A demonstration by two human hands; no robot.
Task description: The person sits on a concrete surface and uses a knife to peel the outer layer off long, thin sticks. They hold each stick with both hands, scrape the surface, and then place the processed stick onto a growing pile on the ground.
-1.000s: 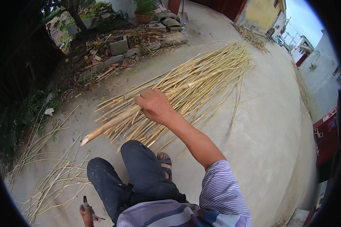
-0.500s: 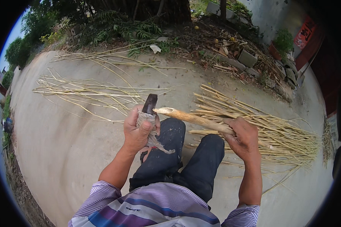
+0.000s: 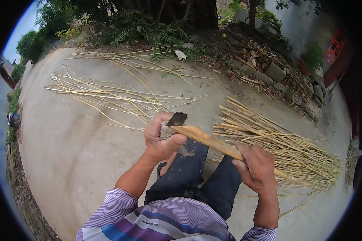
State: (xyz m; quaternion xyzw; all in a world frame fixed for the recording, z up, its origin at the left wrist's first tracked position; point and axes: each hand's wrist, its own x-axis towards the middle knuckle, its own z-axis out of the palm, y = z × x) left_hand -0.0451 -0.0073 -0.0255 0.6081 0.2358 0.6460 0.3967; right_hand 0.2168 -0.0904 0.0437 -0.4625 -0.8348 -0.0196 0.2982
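Observation:
My left hand (image 3: 157, 140) is closed round the grey rag-wrapped grip of a short, dark, flat blade (image 3: 177, 119). A loose tail of the rag (image 3: 185, 151) hangs below my fingers. My right hand (image 3: 256, 166) grips a thick, pale brown wooden stick (image 3: 207, 139), which slopes down to the right. Its slanted, scooped-out end reaches the blade and the rag beside my left thumb; whether it presses on the metal I cannot tell.
On the right, a dense bundle of thin stripped sticks (image 3: 285, 148) lies on the concrete ground (image 3: 88, 160). Thinner pale twigs (image 3: 108, 96) are spread at the far left. Beyond are a tree trunk (image 3: 197, 16), loose blocks (image 3: 275, 72) and a potted plant (image 3: 311, 58).
My left hand has turned, tilting the blade over to the right, and its thumb now lies under the stick's end. The stick slopes more steeply. The whole view has shifted a little.

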